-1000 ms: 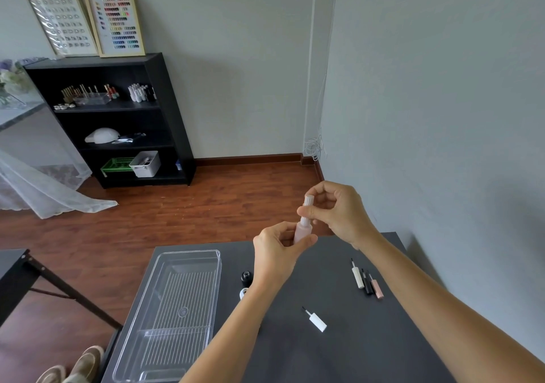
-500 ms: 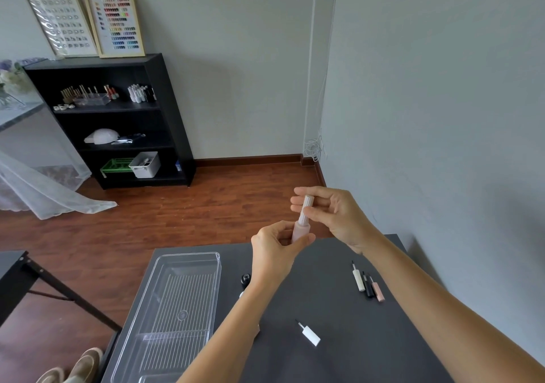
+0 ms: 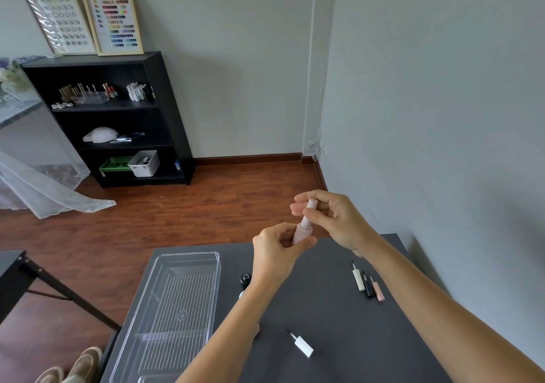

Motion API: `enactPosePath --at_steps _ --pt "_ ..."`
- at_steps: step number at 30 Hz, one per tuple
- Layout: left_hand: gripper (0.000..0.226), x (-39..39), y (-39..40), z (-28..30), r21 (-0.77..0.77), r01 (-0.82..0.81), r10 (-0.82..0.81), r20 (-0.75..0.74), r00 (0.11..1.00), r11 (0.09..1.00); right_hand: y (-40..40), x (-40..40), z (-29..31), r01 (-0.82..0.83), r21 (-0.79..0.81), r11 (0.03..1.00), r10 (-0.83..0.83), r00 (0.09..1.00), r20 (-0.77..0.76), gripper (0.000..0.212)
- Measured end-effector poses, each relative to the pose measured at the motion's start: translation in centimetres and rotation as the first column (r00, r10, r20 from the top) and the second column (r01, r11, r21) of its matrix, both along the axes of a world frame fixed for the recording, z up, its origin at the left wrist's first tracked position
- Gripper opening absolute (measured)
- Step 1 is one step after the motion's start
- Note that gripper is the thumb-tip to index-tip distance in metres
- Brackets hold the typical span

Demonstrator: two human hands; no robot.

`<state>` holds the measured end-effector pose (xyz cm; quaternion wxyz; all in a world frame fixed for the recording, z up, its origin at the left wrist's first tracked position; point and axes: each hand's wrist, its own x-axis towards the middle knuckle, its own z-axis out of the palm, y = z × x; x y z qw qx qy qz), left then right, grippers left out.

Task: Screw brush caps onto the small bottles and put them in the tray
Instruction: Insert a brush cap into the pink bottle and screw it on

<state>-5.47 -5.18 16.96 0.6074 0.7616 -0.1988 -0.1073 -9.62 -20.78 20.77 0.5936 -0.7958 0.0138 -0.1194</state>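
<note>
My left hand [image 3: 275,253] grips a small pale pink bottle [image 3: 301,233] by its base, held tilted above the far edge of the dark table [image 3: 339,323]. My right hand [image 3: 333,220] pinches the ribbed pink brush cap [image 3: 309,209] seated on the bottle's neck. A clear plastic tray [image 3: 177,309] lies on the table's left side with nothing in it. Three loose brush caps, white [image 3: 358,279], black [image 3: 367,287] and pink [image 3: 378,291], lie side by side at the right. Another white brush cap [image 3: 302,345] lies near the middle. A small black bottle [image 3: 244,279] stands beside my left wrist.
A grey wall runs close along the table's right side. Beyond the table is wooden floor and a black shelf unit [image 3: 118,117] with bottles and boxes. A second dark table's corner [image 3: 11,267] shows at the left. Shoes [image 3: 73,368] are at the bottom left.
My right fingers have shifted around the cap between frames, turning it on the bottle. Both hands stay in about the same place; the view has drifted slightly.
</note>
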Motion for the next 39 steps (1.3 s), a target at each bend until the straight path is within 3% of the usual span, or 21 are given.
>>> enactPosePath --at_steps 8,15,19,23,28,33,36,39 --pt "0.011 0.0 -0.3 -0.6 0.017 0.021 -0.022 0.033 0.999 1.0 0.6 0.3 -0.6 0.224 -0.058 0.973 -0.22 0.973 0.075 0.01" --pt "0.01 0.0 -0.1 -2.2 0.041 0.003 -0.004 0.009 1.0 0.999 0.7 0.1 -1.9 0.214 -0.051 0.976 -0.214 0.977 0.012 0.014" --pt "0.027 0.1 0.7 -4.0 0.1 0.031 -0.03 -0.012 0.999 0.995 0.8 -0.7 -3.9 0.225 -0.024 0.974 -0.226 0.974 -0.035 0.01" --pt "0.055 -0.3 2.6 -7.6 0.267 0.078 -0.076 -0.018 0.997 0.961 -0.4 -1.5 -6.8 0.394 -0.032 0.918 -0.395 0.916 -0.074 0.003" --pt "0.056 -2.1 5.8 -13.3 0.507 0.278 -0.275 -0.083 0.958 0.816 -2.4 -2.9 -11.2 0.512 -0.158 0.844 -0.535 0.825 -0.184 0.006" --pt "0.067 -3.7 7.2 -16.9 0.688 0.494 -0.53 -0.184 0.828 0.532 -3.0 -3.7 -14.8 0.482 -0.284 0.829 -0.549 0.796 -0.255 0.008" --pt "0.068 -4.4 7.5 -18.3 0.694 0.55 -0.595 -0.216 0.774 0.464 -3.1 -3.8 -16.5 0.465 -0.305 0.831 -0.547 0.782 -0.3 0.012" --pt "0.058 -4.8 7.6 -19.2 0.696 0.542 -0.609 -0.188 0.77 0.471 -3.3 -3.8 -17.7 0.453 -0.328 0.829 -0.551 0.765 -0.334 0.011"
